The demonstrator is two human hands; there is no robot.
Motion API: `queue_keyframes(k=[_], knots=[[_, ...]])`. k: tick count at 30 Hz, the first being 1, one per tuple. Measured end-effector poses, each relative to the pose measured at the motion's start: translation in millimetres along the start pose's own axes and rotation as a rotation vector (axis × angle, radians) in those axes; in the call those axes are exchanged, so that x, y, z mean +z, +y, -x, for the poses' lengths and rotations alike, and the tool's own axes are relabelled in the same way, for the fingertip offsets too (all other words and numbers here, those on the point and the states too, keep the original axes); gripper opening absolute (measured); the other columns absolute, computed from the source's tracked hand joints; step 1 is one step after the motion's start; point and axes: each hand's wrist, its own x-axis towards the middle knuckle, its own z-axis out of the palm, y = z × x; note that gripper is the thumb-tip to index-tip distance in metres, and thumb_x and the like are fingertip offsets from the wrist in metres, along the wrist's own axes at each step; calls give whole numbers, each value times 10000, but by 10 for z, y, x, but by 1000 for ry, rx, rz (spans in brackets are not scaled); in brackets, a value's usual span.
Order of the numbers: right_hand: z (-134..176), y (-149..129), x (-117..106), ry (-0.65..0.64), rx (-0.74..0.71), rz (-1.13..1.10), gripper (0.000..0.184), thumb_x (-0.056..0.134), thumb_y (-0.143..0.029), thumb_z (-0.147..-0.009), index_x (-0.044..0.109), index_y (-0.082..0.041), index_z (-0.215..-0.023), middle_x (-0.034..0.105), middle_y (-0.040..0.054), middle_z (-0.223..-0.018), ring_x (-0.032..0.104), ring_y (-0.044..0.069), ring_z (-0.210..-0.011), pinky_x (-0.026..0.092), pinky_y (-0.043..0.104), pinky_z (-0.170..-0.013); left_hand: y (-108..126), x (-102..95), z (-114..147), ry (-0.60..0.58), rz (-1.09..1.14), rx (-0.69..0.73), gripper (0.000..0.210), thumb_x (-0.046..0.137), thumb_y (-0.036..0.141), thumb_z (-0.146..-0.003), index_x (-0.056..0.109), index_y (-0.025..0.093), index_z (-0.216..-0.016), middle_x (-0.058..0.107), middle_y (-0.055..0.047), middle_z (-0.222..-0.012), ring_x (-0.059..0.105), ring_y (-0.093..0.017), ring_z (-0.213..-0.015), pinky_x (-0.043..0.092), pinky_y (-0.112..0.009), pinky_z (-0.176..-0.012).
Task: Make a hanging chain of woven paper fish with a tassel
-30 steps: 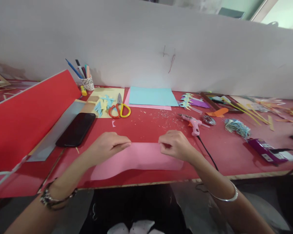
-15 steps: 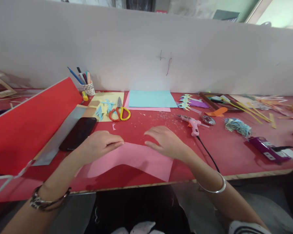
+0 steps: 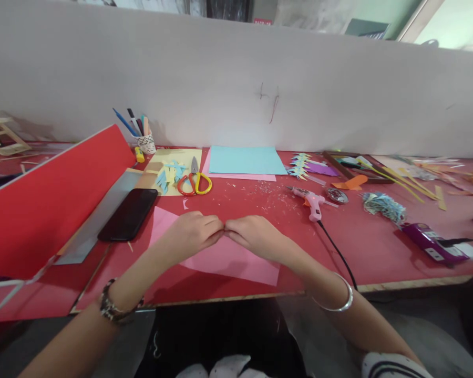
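A sheet of pink paper point(image 3: 240, 260) lies at the table's front edge, beneath my hands. Over its far edge, my left hand point(image 3: 195, 233) and my right hand point(image 3: 256, 236) meet at the fingertips. Both hands are closed, thumbs against fingers, pinching the paper's far edge; the exact grip is partly hidden by the fingers. The sheet's left corner shows past my left wrist, and its right part spreads below my right hand.
A black phone point(image 3: 128, 215) and a tilted red board point(image 3: 59, 205) are at left. Scissors point(image 3: 194, 178) rest on yellow paper. Blue paper point(image 3: 244, 160) lies at the back. A pink glue gun point(image 3: 309, 202) with a black cord and a purple power strip point(image 3: 433, 242) lie at right.
My left hand has moved right and my right hand slightly left, bringing the fingertips together. The paper's left part has shifted, and its corner now shows beyond my left hand.
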Motion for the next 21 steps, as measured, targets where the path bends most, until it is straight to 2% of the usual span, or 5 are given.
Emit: queue_keyframes(k=[3,8,11,17,21], knots=[[4,32,14,37,-68,-85,229,400,-266,-876,561,-171,-743,572,1,-655,450,104,-586,222,223,-528,82,39,-19,131,-64,2,344,338,185,-860,472,174,-543,503,33,-427,451,-99,-397,266,-241,-451],[10,96,25,56,-132,-182,231,414,-249,-865,552,-167,-699,521,-22,-603,396,89,-567,249,212,-559,93,11,-16,225,-101,35,284,404,112,-776,445,177,-502,481,52,-379,416,-82,-372,249,-231,-439],[33,157,5,62,-131,-238,255,398,-253,-867,534,-160,-671,504,-23,-601,396,83,-566,263,206,-571,28,10,32,198,-123,38,269,404,90,-770,463,175,-522,507,53,-400,406,-79,-384,270,-230,-460],[165,336,-29,72,-98,-301,265,380,-246,-855,509,-160,-640,494,-18,-595,404,81,-557,284,201,-574,-127,26,224,67,-104,-27,289,372,126,-809,471,187,-544,546,47,-450,420,-84,-410,300,-242,-497],[251,430,-65,107,-74,-333,277,382,-266,-847,472,-165,-605,444,-29,-560,368,76,-529,283,199,-550,-220,11,312,20,-155,-49,318,335,147,-823,465,196,-537,544,40,-449,425,-90,-408,304,-248,-496]])
